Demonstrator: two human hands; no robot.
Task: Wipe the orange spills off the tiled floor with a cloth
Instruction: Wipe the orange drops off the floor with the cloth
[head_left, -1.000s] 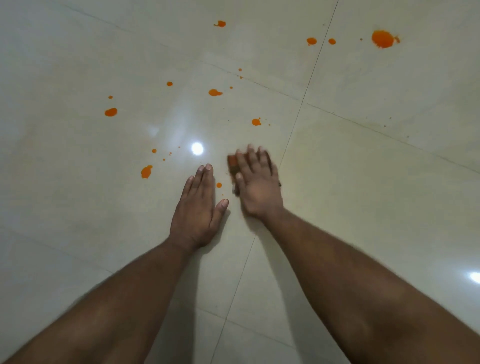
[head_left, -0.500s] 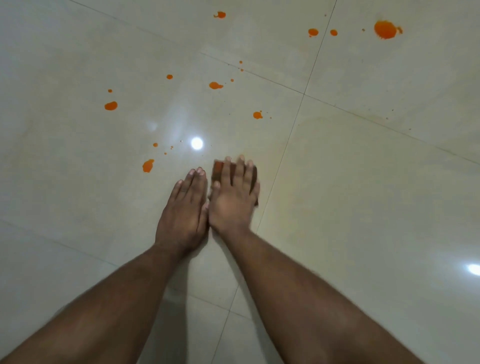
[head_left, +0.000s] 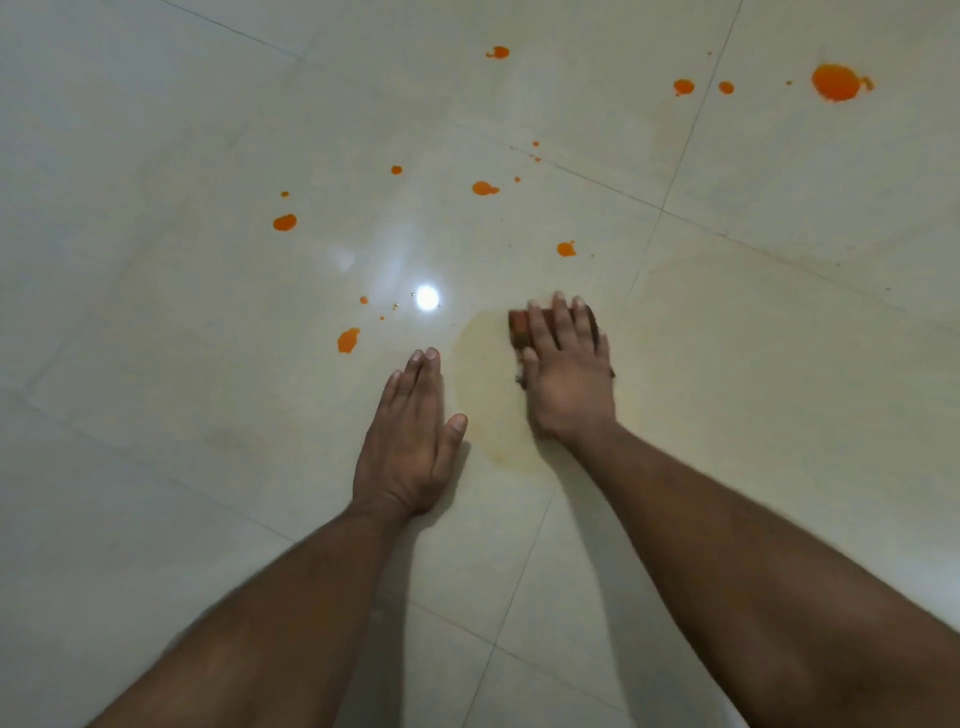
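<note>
My right hand (head_left: 566, 374) lies flat with straight fingers on a small orange-stained cloth (head_left: 519, 327), pressing it onto the pale tiled floor (head_left: 753, 364); most of the cloth is hidden under the hand. A faint yellowish smear (head_left: 493, 384) spreads on the tile between my hands. My left hand (head_left: 410, 436) rests flat on the floor, fingers together, holding nothing. Several orange spills dot the tiles ahead: one blot (head_left: 348, 340) left of my left hand, one (head_left: 566, 249) just beyond the cloth, and a large one (head_left: 837, 82) at the far right.
Grout lines (head_left: 660, 208) cross the floor beyond the cloth. A bright lamp reflection (head_left: 427, 298) shines on the glossy tile ahead of my left hand. More small drops (head_left: 284, 222) lie at the far left.
My right hand has slid the cloth to the right, away from my left hand, leaving a yellowish smear where the small drop was. The left hand stays flat on the floor.
</note>
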